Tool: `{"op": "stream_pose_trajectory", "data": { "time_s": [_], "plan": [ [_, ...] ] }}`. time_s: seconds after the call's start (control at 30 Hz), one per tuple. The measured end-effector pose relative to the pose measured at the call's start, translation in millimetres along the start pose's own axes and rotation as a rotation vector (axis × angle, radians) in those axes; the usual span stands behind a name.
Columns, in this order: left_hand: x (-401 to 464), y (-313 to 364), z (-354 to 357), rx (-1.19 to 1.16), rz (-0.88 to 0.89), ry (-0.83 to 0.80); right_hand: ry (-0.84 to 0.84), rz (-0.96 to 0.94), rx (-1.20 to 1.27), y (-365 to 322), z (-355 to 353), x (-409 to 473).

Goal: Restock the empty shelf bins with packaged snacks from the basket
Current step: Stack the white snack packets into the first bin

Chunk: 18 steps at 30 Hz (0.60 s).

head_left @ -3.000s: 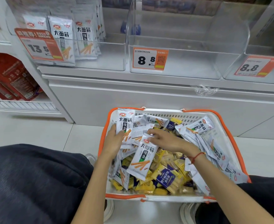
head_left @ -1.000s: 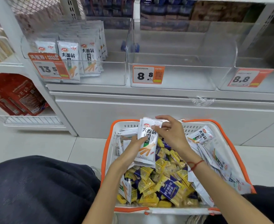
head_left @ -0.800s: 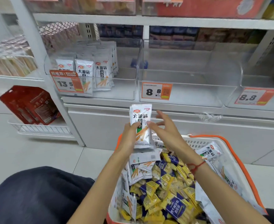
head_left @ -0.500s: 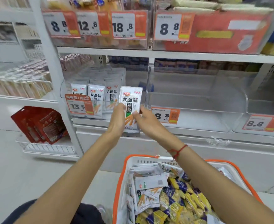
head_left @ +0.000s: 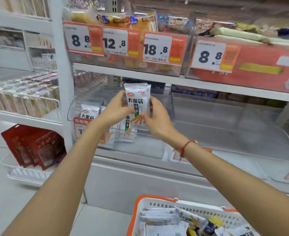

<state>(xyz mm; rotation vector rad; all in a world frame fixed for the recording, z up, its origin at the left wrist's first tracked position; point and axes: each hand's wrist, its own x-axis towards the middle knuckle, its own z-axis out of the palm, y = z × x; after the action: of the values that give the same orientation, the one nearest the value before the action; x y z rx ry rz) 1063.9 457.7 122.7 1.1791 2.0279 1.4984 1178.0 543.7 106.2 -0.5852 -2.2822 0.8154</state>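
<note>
A stack of white snack packets [head_left: 137,101] with black lettering is held upright between both hands, above the front lip of the left clear shelf bin [head_left: 141,148]. My left hand [head_left: 115,110] grips the stack's left edge. My right hand [head_left: 157,120] grips its right edge and lower corner. More packets of the same kind [head_left: 90,113] stand inside that bin on the left. The clear bin [head_left: 232,145] to the right has nothing in it. The white basket with orange rim [head_left: 154,200] sits at the bottom, holding white packets and yellow-blue packets.
The upper shelf carries filled bins behind orange price tags [head_left: 164,47]. Red packets [head_left: 34,147] lean in a white wire tray low on the left. A white upright post [head_left: 60,68] divides the shelving. Pale floor tiles lie on the left.
Both hands lifted the stack of white packets out of the basket and raised it to the left bin. The view tilted upward, so the basket dropped to the bottom edge.
</note>
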Motion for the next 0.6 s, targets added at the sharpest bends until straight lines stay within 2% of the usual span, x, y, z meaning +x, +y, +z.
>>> {"op": "stream_pose_trajectory", "data": {
  "time_s": [0.07,0.17,0.2,0.3,0.4,0.6],
  "plan": [
    [10,-13,-2,0.156,0.011,0.049,-0.049,0.072,0.031,8,9,14],
    [21,-31,-2,0.625,-0.005,0.189,-0.146,0.221,0.107,23,24,29],
    [24,-36,-2,0.707,-0.016,0.197,-0.186,0.268,0.131,29,31,34],
    [30,-48,-2,0.758,-0.055,0.156,-0.304,0.346,0.142,42,52,48],
    [34,-55,-5,0.798,-0.098,0.132,-0.352,0.397,0.108,47,63,58],
    [31,-66,-17,0.843,-0.114,0.316,-0.326,0.491,0.016,49,72,69]
  ]
}}
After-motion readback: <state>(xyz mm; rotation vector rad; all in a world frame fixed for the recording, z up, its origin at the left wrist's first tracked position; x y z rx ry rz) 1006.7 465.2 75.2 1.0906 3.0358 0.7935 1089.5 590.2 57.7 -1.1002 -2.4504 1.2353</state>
